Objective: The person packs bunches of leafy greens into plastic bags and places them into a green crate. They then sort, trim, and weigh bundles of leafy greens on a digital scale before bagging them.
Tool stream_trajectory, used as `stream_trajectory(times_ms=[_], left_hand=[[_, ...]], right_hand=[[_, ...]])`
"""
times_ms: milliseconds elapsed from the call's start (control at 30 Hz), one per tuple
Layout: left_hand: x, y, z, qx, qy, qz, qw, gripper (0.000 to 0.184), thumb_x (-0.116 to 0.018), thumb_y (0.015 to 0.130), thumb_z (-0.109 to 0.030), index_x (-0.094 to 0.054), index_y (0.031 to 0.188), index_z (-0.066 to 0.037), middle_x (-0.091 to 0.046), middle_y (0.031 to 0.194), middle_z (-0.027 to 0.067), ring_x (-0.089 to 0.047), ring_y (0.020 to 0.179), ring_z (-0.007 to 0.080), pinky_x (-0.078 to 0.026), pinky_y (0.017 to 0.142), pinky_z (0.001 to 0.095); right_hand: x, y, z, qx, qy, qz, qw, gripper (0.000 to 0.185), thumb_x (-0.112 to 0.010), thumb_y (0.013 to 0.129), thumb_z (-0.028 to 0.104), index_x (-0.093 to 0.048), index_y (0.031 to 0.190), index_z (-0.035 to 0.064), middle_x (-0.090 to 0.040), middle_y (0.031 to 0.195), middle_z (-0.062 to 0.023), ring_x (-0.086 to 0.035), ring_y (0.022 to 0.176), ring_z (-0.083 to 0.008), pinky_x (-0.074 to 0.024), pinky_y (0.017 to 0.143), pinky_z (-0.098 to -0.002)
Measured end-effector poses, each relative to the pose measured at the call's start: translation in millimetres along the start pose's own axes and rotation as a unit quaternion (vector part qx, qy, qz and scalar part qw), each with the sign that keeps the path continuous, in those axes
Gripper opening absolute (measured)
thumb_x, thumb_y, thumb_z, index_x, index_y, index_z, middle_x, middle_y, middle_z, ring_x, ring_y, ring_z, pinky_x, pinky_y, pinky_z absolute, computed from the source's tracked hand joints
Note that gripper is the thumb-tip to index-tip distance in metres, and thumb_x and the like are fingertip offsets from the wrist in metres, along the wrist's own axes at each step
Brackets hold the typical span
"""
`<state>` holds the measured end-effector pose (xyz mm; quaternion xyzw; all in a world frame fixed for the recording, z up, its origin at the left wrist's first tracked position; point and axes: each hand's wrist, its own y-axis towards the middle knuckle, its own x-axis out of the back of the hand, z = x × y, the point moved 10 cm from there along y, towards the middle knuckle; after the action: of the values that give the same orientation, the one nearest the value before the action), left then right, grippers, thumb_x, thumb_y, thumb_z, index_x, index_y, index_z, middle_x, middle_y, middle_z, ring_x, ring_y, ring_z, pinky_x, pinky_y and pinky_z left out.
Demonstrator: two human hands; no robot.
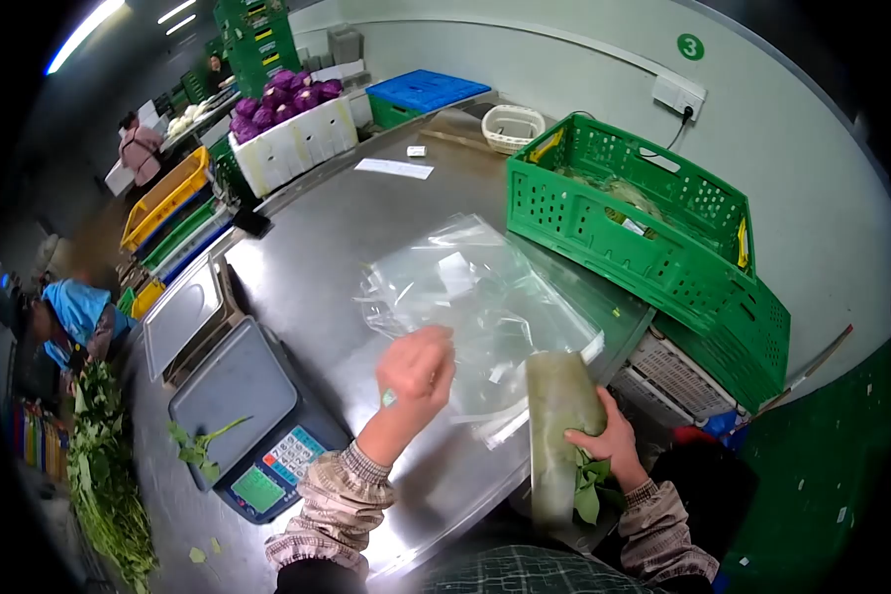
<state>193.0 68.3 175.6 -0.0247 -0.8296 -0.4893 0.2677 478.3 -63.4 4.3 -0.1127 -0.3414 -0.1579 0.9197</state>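
My right hand (612,436) grips a pale green, cloudy plastic sleeve (554,426), held upright at the table's front edge. Green leaves (591,485) show beside its lower part, below my fingers. My left hand (418,368) is closed, with its fingers curled and slightly blurred; what they hold, if anything, is hidden. It hovers at the near left edge of a pile of clear plastic bags (465,297). A small pale green and white patch shows at my left wrist.
A digital scale (257,416) with a leafy sprig (200,445) stands left. Leafy greens (104,475) lie at the far left, near a person in blue (74,312). A green crate (624,228) is at right; purple cabbages (279,102) fill a white box (297,148) behind.
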Motion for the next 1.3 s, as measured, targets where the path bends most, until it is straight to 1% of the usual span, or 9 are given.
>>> stream_trajectory(times_ms=[33,67,167,433,533,767,900,1167,1300], left_hand=[[-2,-11,-6,-0.026,0.023,0.012,0.999,0.016,-0.062,0.069,0.004,-0.061,0.084,-0.003,-0.066,0.091,0.0135,-0.063,0.080,0.0313,-0.049,0.068,0.0363],[-48,-44,24,0.066,0.086,0.234,0.966,0.018,-0.062,0.067,0.004,-0.061,0.083,-0.004,-0.066,0.094,0.0141,-0.063,0.081,0.0312,-0.049,0.068,0.0367],[-31,-57,-8,0.052,0.036,0.077,0.995,0.019,-0.062,0.070,0.002,-0.061,0.087,-0.004,-0.066,0.094,0.0145,-0.063,0.081,0.0298,-0.049,0.070,0.0375],[0,-109,-41,0.010,0.064,0.087,0.994,0.026,-0.066,0.070,-0.001,-0.062,0.096,-0.002,-0.065,0.110,0.0130,-0.063,0.102,0.0280,-0.051,0.082,0.0381],[24,-141,-48,-0.005,0.051,0.120,0.991,0.031,-0.064,0.071,0.000,-0.061,0.101,-0.001,-0.061,0.116,0.0151,-0.059,0.109,0.0327,-0.048,0.092,0.0406],[50,-284,36,0.468,0.063,-0.125,0.872,0.064,-0.060,0.076,-0.002,-0.036,0.135,0.006,-0.052,0.125,0.0283,-0.052,0.114,0.0435,-0.041,0.099,0.0427],[24,-332,46,0.651,-0.046,0.106,0.750,0.028,-0.052,0.088,-0.018,-0.058,0.107,0.004,-0.062,0.092,0.0289,-0.060,0.091,0.0445,-0.047,0.080,0.0463],[107,-306,28,0.542,-0.027,-0.213,0.813,0.020,-0.052,0.089,-0.015,-0.058,0.100,0.000,-0.065,0.079,0.0151,-0.064,0.071,0.0282,-0.051,0.071,0.0370],[92,-299,4,0.362,0.131,-0.015,0.923,0.020,-0.058,0.081,-0.006,-0.059,0.100,-0.002,-0.062,0.107,0.0177,-0.061,0.098,0.0316,-0.050,0.081,0.0396]], right_hand=[[5,-7,2,-0.006,-0.033,-0.024,0.999,0.099,-0.082,0.057,0.047,-0.039,0.139,0.0138,-0.056,0.120,-0.0186,-0.057,0.108,-0.0372,-0.0477,0.090,-0.0430],[-4,-18,22,0.042,-0.080,-0.002,0.996,0.098,-0.083,0.057,0.047,-0.039,0.139,0.0155,-0.055,0.118,-0.0182,-0.058,0.105,-0.0376,-0.0481,0.089,-0.0433],[-39,-30,102,0.208,-0.168,0.053,0.962,0.101,-0.084,0.055,0.044,-0.036,0.142,0.0235,-0.051,0.116,-0.0174,-0.058,0.099,-0.0405,-0.0493,0.085,-0.0456],[-79,-34,147,0.228,-0.135,0.082,0.961,0.115,-0.087,0.052,0.042,-0.027,0.146,0.0136,-0.035,0.140,-0.0195,-0.053,0.112,-0.0420,-0.0497,0.086,-0.0456],[-120,5,85,0.084,0.045,0.143,0.985,0.110,-0.088,0.052,0.034,-0.033,0.143,0.0088,-0.038,0.139,-0.0211,-0.053,0.114,-0.0397,-0.0490,0.089,-0.0443],[-133,-42,145,0.198,-0.033,0.110,0.973,0.095,-0.085,0.060,0.039,-0.040,0.139,0.0104,-0.040,0.129,-0.0203,-0.049,0.118,-0.0331,-0.0445,0.096,-0.0396],[-168,-29,131,0.119,0.059,0.144,0.981,0.098,-0.084,0.062,0.040,-0.036,0.141,0.0103,-0.035,0.135,-0.0235,-0.040,0.126,-0.0372,-0.0387,0.102,-0.0424],[-182,-54,124,0.105,0.067,0.146,0.981,0.061,-0.068,0.084,0.032,-0.046,0.134,0.0047,-0.021,0.144,-0.0272,-0.034,0.130,-0.0370,-0.0358,0.103,-0.0374],[-201,-32,73,-0.040,0.287,0.265,0.919,0.036,-0.053,0.095,0.017,-0.052,0.128,0.0032,-0.058,0.113,-0.0120,-0.054,0.098,-0.0140,-0.0437,0.085,-0.0246]])
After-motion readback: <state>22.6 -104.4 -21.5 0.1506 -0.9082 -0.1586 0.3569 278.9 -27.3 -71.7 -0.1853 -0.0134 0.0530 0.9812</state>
